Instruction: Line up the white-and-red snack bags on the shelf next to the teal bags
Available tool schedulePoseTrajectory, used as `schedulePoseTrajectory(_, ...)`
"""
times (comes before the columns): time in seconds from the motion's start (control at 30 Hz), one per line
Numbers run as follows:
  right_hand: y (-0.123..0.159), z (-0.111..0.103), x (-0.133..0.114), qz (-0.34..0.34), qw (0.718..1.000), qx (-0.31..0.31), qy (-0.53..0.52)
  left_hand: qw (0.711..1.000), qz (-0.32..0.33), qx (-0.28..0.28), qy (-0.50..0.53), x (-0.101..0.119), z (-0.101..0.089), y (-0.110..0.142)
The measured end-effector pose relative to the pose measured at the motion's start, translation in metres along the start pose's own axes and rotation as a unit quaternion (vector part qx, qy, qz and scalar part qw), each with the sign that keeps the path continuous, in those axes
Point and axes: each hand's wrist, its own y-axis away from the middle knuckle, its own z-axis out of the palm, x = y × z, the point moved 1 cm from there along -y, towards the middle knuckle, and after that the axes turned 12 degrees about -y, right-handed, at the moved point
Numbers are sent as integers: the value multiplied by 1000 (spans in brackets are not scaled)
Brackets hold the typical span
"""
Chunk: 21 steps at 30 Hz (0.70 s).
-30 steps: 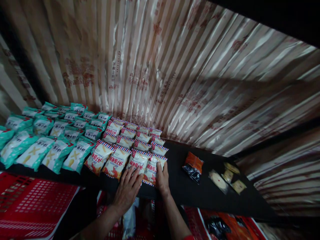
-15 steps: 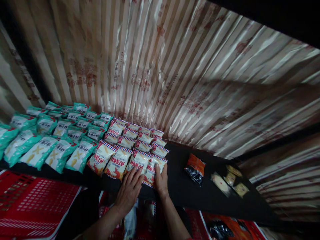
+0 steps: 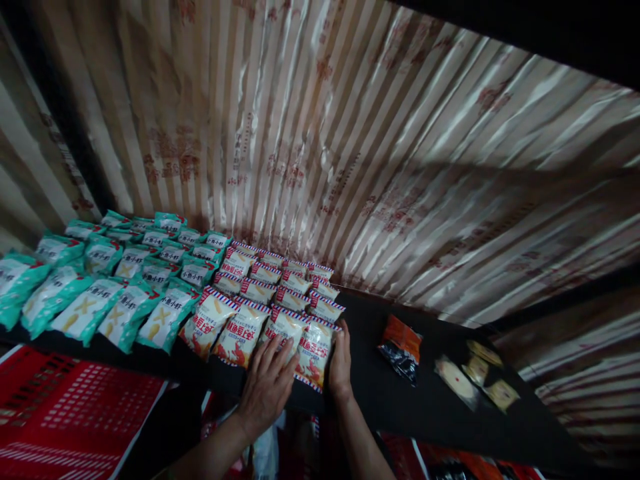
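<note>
Several white snack bags (image 3: 316, 348) with red-and-blue striped edges stand in rows on a black shelf (image 3: 370, 393). My left hand (image 3: 269, 383) lies over the lower front of the third bag in the front row, fingers stretched out. At the right side of the rightmost front bag is my right hand (image 3: 341, 363), its fingers extended upward along the bag's edge. Neither hand is wrapped round a bag. Left of the striped bags are several teal-and-white snack bags (image 3: 167, 315), also in rows.
An orange-and-black packet (image 3: 400, 347) lies on the shelf to the right. Farther right are a clear-wrapped pale item (image 3: 456, 381) and several small yellowish packets (image 3: 501, 395). Red baskets (image 3: 85, 413) stand below the front edge. Printed, wrinkled sheeting (image 3: 300, 133) hangs behind.
My right hand has shifted from the front of the rightmost striped bag to its right side. My left hand stays on the neighbouring bag. The view has moved slightly.
</note>
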Motion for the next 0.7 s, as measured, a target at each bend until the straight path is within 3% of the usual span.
schedulePoseTrajectory(0.23,-19,0,4,21,999,-42,-14,1000,-2,4,-9,1,12,-10)
schedulePoseTrajectory(0.33,-20,-2,5,19,998,-51,-19,1000,6,5,-9,-1,8,-11)
schedulePoseTrajectory(0.43,-23,-8,-1,-17,1000,-7,-23,999,7,38,0,-8,-8,-16)
schedulePoseTrajectory(0.57,-34,-11,-28,-102,993,63,-1,994,-69,84,18,-34,-37,-30)
schedulePoseTrajectory(0.63,-40,-2,-47,-147,987,64,21,990,-87,107,33,-53,-50,-40)
schedulePoseTrajectory(0.7,-43,14,-65,-161,985,33,42,990,-96,92,56,-77,-58,-51)
